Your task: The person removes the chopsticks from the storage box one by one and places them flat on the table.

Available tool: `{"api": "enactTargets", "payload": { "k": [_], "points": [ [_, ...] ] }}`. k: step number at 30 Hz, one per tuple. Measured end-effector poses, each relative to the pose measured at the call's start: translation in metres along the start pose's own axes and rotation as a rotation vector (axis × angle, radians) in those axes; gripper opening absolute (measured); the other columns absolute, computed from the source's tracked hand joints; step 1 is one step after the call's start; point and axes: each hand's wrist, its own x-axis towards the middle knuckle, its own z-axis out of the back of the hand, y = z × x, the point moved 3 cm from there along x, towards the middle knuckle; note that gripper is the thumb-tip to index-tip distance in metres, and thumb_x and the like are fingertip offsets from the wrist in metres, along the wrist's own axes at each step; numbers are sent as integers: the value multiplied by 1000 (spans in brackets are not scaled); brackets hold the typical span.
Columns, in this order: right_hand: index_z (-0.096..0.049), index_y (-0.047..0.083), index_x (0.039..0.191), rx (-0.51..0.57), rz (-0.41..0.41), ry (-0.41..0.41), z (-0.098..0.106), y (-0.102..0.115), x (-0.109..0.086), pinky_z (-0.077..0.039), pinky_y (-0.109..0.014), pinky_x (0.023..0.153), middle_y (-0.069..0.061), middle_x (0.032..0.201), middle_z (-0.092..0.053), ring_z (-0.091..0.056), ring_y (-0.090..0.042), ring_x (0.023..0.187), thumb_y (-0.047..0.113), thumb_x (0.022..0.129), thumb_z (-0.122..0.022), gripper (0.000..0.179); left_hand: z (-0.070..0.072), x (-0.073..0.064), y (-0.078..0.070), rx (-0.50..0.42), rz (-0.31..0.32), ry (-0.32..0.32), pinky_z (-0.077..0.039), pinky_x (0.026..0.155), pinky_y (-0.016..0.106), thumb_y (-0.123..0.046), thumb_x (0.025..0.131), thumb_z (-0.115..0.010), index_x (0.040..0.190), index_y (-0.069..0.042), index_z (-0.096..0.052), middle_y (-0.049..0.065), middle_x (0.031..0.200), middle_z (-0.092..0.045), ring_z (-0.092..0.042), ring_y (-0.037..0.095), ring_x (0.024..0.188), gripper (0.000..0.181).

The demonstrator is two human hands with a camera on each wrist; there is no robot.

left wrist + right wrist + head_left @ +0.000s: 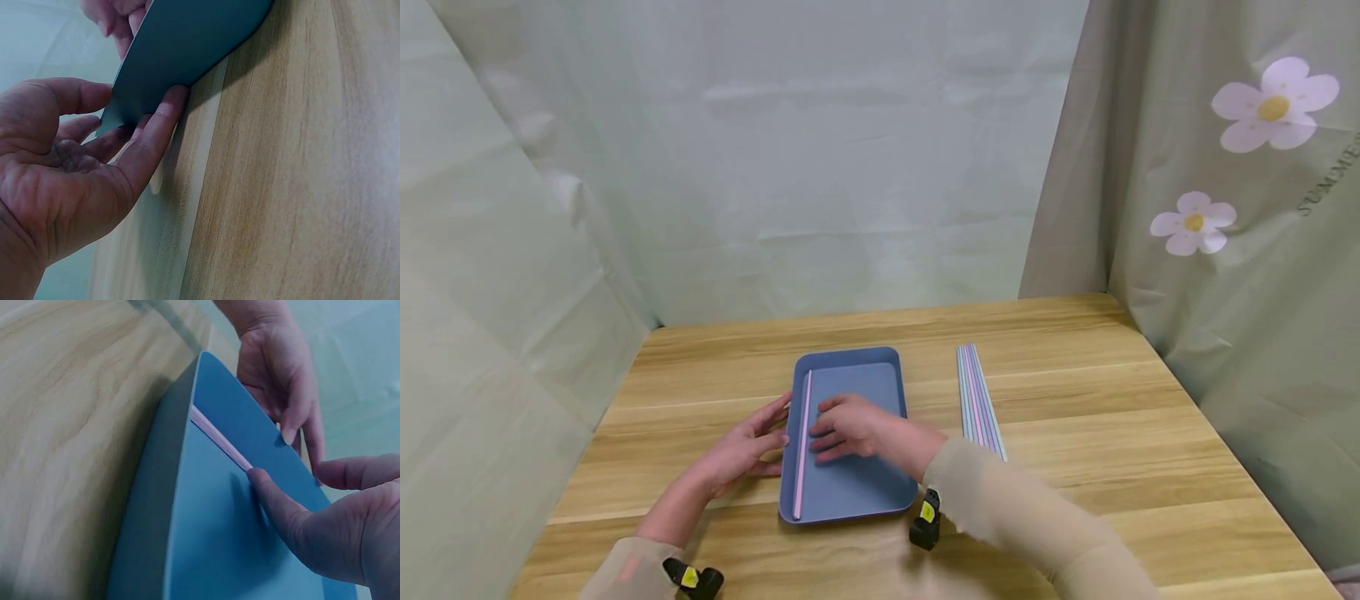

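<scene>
A thin pink stick (802, 450) lies lengthwise along the left side inside a blue-grey rectangular tray (865, 492). My right hand (853, 427) reaches into the tray from the right, its fingers spread just beside the stick. In the right wrist view, one fingertip meets the pink stick (219, 437). Outside the tray's left wall is my left hand (741, 450), fingers extended. Its thumb touches the rim in the left wrist view, while the other fingers rest against the outer wall of the tray (194, 44).
Several thin pastel sticks (976, 400), blue, pink and purple, lie side by side to the right of the tray, partly behind the right forearm. The wooden table (1112, 467) is enclosed by pale curtains (850, 167) at the back and sides.
</scene>
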Motion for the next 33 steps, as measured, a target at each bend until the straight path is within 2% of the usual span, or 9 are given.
{"api": "enactTargets", "payload": {
  "k": [5,10,17,24,33],
  "points": [
    [-37,-8,149,24,5,-14,-5,-5,8,-57,-53,88,-30,116,-65,-69,-42,105,-10,93,-58,59,0,0,-1,-4,-4,9,-56,92,54,-11,107,-50,166,-21,-9,23,169,-3,-39,46,139,72],
    [-36,-7,150,-2,41,-34,-10,-9,10,-58,-51,86,-25,108,-69,-72,-35,95,-16,89,-60,66,0,-1,-2,-15,4,4,-55,92,54,-10,107,-51,166,-22,-10,22,169,-3,-41,45,138,73],
    [-44,1,150,-92,85,-124,-21,-15,14,-62,-45,72,-18,101,-63,-69,-25,82,-16,87,-67,69,-1,-1,-3,-11,-7,14,-55,93,54,-12,107,-51,166,-20,-10,24,169,-4,-34,48,142,73],
    [-45,5,150,-156,133,-194,-25,-17,16,-62,-44,61,-16,97,-62,-68,-24,77,-17,85,-68,72,0,0,-4,-6,-7,21,-55,93,54,-12,108,-51,166,-20,-9,25,168,-3,-34,49,142,73],
    [-49,8,147,-212,173,-247,-31,-19,14,-61,-46,58,-16,93,-62,-67,-24,73,-19,84,-66,71,0,1,-1,-3,13,0,-55,92,53,-11,107,-51,166,-21,-10,22,169,-4,-37,47,141,73]
  ]
}}
